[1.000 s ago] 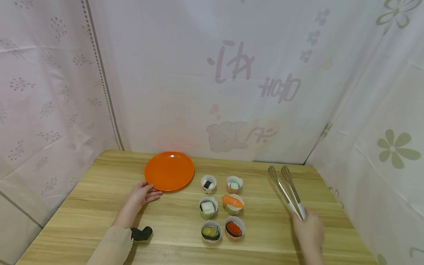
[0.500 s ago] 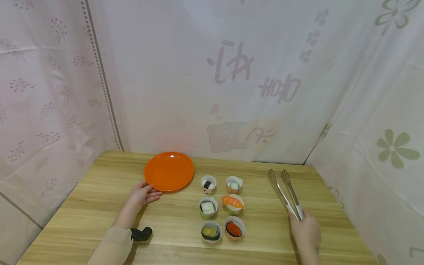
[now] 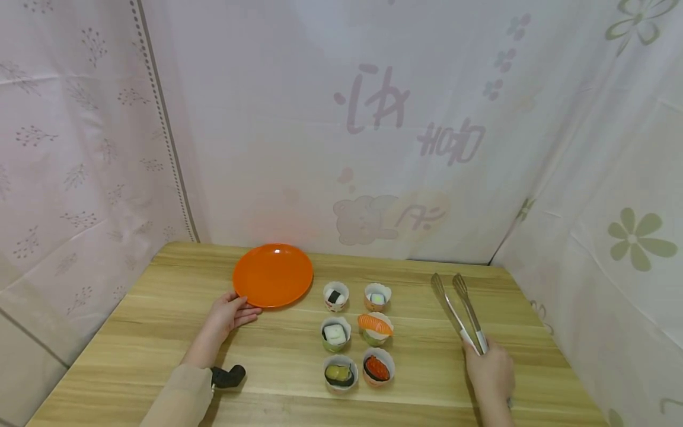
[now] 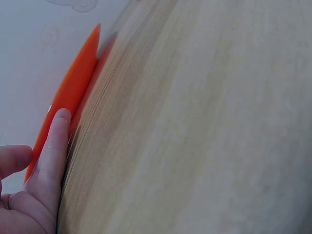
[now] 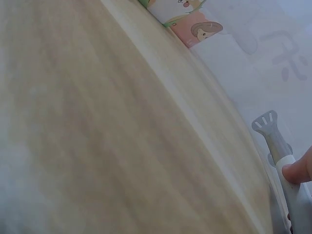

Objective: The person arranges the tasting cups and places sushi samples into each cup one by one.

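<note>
In the head view my left hand (image 3: 228, 314) pinches the near-left rim of a round orange plate (image 3: 274, 276), thumb at the top edge and fingers beneath. The left wrist view shows that plate (image 4: 73, 87) edge-on, low over the wood, between thumb and fingers. On the right side, my right hand (image 3: 490, 370) grips serving tongs (image 3: 468, 311) with slotted metal heads and white handles. The two tong arms stand apart, heads pointing away from me with nothing between them. In the right wrist view a thumb presses on the tongs' handle (image 5: 287, 168).
Between the hands, paper cups hold sushi pieces in two columns, among them a salmon piece (image 3: 375, 324), a red roe piece (image 3: 377, 369) and a white piece with a dark band (image 3: 335, 296). The wooden table (image 3: 277, 367) ends at a patterned cloth (image 3: 299, 148).
My right hand has shifted slightly left, and the tong heads have come a little nearer to me. The left hand, plate and cups have stayed in place.
</note>
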